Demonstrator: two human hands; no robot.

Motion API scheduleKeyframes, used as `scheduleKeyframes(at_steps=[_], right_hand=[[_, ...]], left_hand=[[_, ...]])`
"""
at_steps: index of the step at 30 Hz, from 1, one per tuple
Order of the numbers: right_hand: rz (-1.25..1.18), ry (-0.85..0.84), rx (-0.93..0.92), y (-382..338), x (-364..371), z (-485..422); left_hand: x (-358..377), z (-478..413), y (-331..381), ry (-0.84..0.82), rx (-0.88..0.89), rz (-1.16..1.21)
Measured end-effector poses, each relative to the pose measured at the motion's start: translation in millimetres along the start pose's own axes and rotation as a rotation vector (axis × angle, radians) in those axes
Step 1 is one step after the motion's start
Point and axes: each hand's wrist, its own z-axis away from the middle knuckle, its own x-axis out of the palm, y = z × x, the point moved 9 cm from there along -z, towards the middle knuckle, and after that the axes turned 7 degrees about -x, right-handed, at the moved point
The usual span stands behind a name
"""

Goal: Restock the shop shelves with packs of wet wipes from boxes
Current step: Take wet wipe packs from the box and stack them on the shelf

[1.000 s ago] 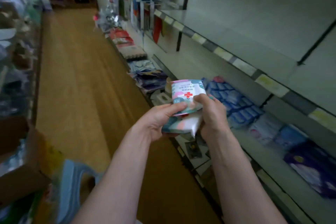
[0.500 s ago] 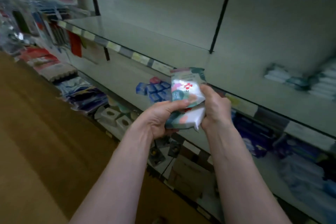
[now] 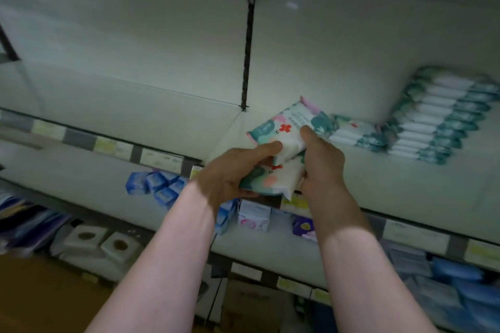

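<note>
Item: two wet-wipe packs, in transit.
- Upper pack: tilted, pinched by the right hand, probably to peel it off for placing.
- Lower pack: gripped from beneath by the left hand, thumb steadying the upper one.
- Location: held over the shelf front, just left of a low pile and a taller stack of matching packs, the likely destination.
</note>
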Motion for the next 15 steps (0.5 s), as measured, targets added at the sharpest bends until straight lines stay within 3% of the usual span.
scheduleKeyframes(at_steps=[9, 15], right_hand=[[-0.138, 0.070, 0.033, -5.7, -35.8, -46.7], [0.003, 0.067, 0.055, -12.4, -67.2, -87.7]], left_hand=[[34.1, -51.2, 44.0, 0.001, 0.031, -0.362], [51.0, -73.9, 76.9, 0.066, 0.071, -0.430]])
